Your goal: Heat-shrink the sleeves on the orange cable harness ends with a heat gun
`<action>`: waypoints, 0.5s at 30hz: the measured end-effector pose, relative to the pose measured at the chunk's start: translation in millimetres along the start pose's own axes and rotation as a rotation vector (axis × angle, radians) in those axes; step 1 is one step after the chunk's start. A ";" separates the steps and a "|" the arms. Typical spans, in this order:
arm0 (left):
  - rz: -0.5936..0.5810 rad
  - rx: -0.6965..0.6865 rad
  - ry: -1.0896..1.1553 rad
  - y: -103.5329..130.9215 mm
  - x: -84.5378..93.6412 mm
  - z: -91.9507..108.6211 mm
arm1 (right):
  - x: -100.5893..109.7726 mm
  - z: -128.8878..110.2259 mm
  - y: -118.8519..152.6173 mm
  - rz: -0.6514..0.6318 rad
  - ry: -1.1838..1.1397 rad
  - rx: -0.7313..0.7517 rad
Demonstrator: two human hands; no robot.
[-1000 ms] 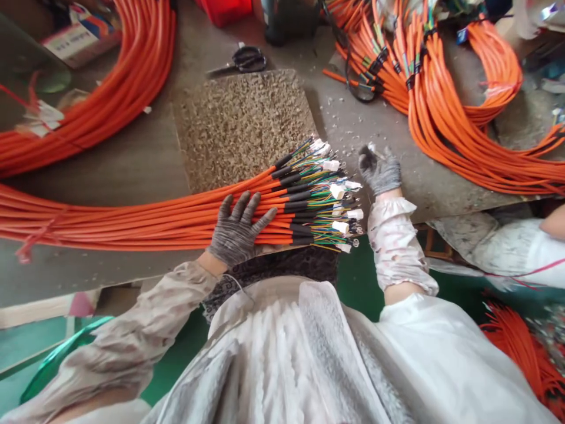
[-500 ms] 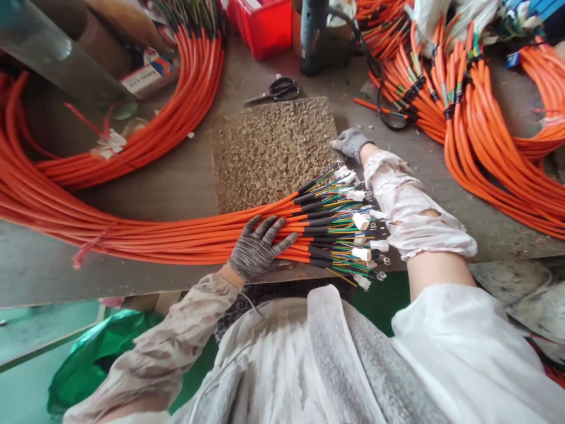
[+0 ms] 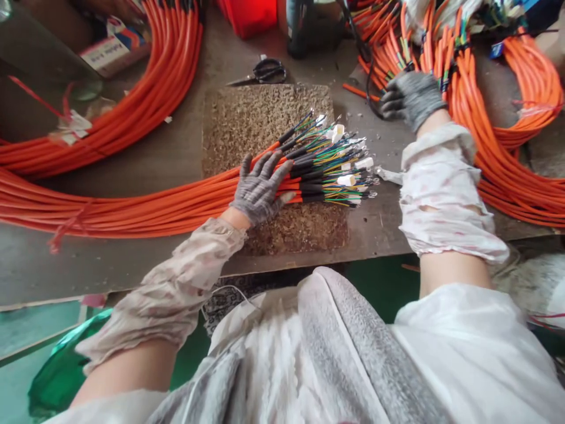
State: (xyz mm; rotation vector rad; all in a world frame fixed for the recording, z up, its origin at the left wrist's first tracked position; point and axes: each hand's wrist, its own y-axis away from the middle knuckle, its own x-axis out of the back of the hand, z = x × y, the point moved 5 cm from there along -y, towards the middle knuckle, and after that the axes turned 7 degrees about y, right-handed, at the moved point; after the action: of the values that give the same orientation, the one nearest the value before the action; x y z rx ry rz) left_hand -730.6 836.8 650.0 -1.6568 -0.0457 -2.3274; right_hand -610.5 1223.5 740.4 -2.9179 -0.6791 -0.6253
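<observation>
Cables point(image 3: 194, 203) under left grip point(image 3: 263, 187)

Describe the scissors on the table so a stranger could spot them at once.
On the grey table, find the rough, speckled brown board partly under the orange cables. At its far edge, nearer you than the red container, lie the scissors. Their black looped handles and thin blade, pointing left, set them apart from the looping black cord farther right.

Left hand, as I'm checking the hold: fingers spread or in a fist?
Spread: the left hand lies over the orange cables, with gaps showing between its fingers.
</observation>
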 end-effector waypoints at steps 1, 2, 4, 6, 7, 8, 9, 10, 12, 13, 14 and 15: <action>-0.014 0.024 0.000 -8.2 0.6 4.3 | 18.6 -0.3 6.3 -0.011 0.024 -0.075; -0.028 0.045 0.003 -18.1 1.6 7.1 | 36.3 -0.7 16.3 -0.003 0.036 -0.107; -0.026 0.079 -0.004 -42.4 7.9 6.1 | 62.0 -2.9 46.6 0.041 0.007 -0.028; 0.034 0.144 -0.032 -69.5 19.4 -5.4 | 66.4 -4.3 89.8 0.047 -0.018 0.166; 0.074 0.205 -0.045 -81.6 25.5 -14.6 | 59.4 -2.9 114.6 0.017 0.002 0.256; 0.092 0.284 -0.044 -91.1 29.8 -24.9 | 46.6 -0.2 140.4 -0.039 0.072 0.346; 0.091 0.353 -0.030 -97.1 32.0 -33.8 | 32.1 2.5 167.1 -0.051 0.194 0.465; 0.076 0.379 -0.011 -99.2 32.3 -39.0 | 15.2 9.1 191.9 -0.089 0.262 0.526; 0.021 0.301 0.039 -90.1 27.5 -35.9 | -20.4 28.2 234.6 -0.211 0.367 0.583; 0.001 0.211 0.061 -78.7 23.6 -28.1 | -36.7 39.1 251.3 -0.276 0.422 0.599; -0.007 0.116 0.078 -63.1 19.3 -17.8 | -49.5 49.5 263.5 -0.302 0.452 0.603; -0.006 0.040 0.086 -44.8 14.7 -7.2 | -59.7 59.1 270.9 -0.308 0.488 0.596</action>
State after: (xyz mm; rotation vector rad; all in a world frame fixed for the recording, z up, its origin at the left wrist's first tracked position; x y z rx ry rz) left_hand -752.7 875.3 667.3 -1.5380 -0.0798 -2.3836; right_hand -518.5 965.9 665.7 -2.0312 -1.0304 -0.9249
